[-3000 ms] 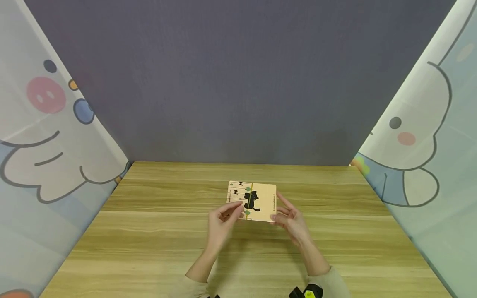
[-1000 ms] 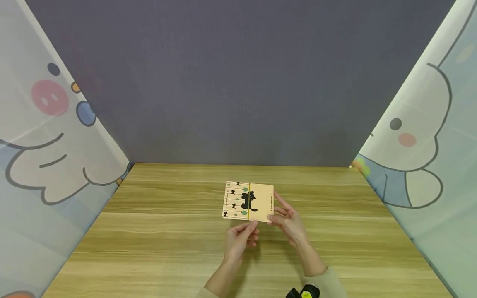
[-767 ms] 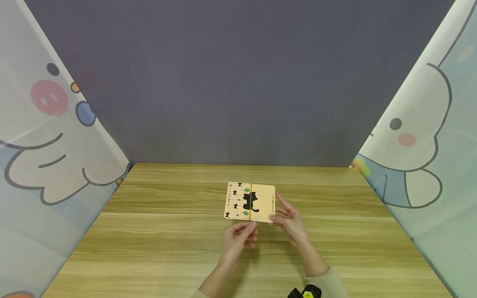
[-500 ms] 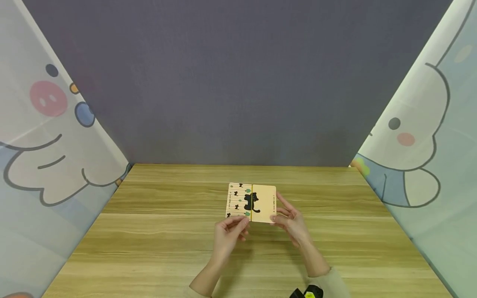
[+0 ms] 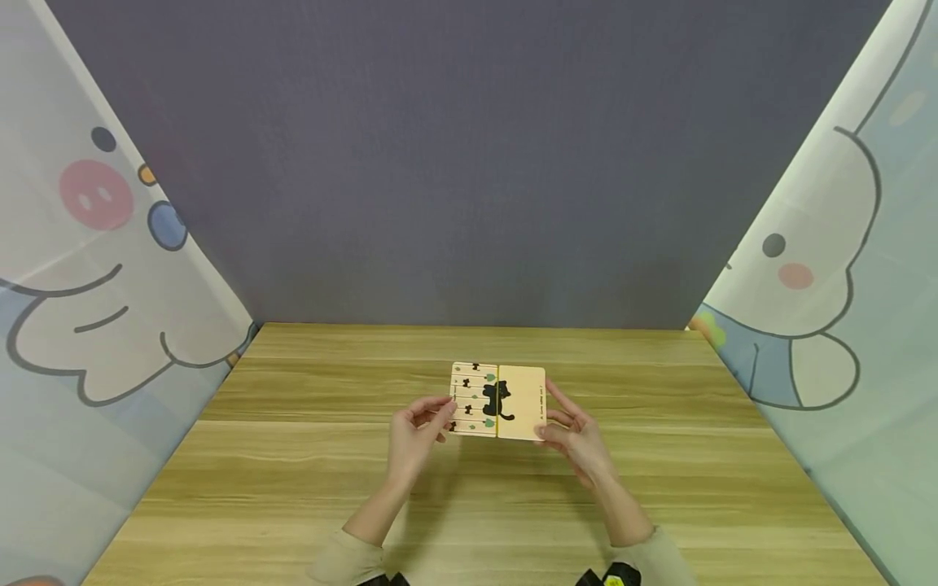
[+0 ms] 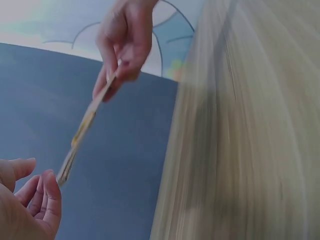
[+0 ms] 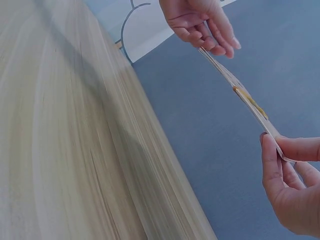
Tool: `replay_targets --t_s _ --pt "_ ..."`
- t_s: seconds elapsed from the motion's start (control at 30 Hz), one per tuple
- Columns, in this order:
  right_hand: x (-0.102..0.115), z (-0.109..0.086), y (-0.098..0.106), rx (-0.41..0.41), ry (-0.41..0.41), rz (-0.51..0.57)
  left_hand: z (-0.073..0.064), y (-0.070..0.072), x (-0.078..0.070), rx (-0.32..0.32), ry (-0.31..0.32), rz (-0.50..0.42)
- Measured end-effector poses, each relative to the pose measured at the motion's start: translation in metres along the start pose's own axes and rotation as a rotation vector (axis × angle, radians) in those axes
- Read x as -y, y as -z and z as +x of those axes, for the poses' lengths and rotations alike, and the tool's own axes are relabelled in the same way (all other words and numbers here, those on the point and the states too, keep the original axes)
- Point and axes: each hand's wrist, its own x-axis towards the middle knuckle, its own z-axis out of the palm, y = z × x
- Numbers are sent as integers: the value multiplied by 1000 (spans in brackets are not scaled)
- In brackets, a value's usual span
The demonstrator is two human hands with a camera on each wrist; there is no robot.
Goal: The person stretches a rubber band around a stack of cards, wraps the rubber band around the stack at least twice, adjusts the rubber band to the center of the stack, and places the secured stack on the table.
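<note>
A small cream notebook with a black cat and a lined left half is held up over the table. A yellow rubber band runs round its middle; the right wrist view shows the band crossing the thin, layered edge. My right hand pinches the notebook's right end, thumb on the cover and fingers behind. My left hand is at the left edge. In the left wrist view this left hand has its fingertips right at the notebook's end, thumb standing apart from it.
A wood-grain table lies under both hands. Behind it rises a dark grey panel. Cartoon-print curtains hang at the left and right sides.
My left hand was at the band, dropped to the bottom edge, and has since moved left and up to the left edge. The right hand keeps its grip; the notebook has barely shifted.
</note>
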Motion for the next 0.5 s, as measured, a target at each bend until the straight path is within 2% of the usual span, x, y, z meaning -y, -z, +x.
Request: replay_targets --t_s 0.1,0.17,0.27,0.33,0.43,0.5 --pt "0 0 1 10 2 -6 6 3 3 -11 17 28" --pt "1 1 1 15 2 -6 10 4 2 -12 56 51" --pt "3 2 1 17 -7 0 16 5 4 5 110 67" --pt "4 4 1 13 -21 2 18 4 6 22 125 70" --pt "5 7 0 0 -43 -8 21 3 11 44 116 82" --pt "5 9 0 -4 -45 -25 21 0 7 53 97 104"
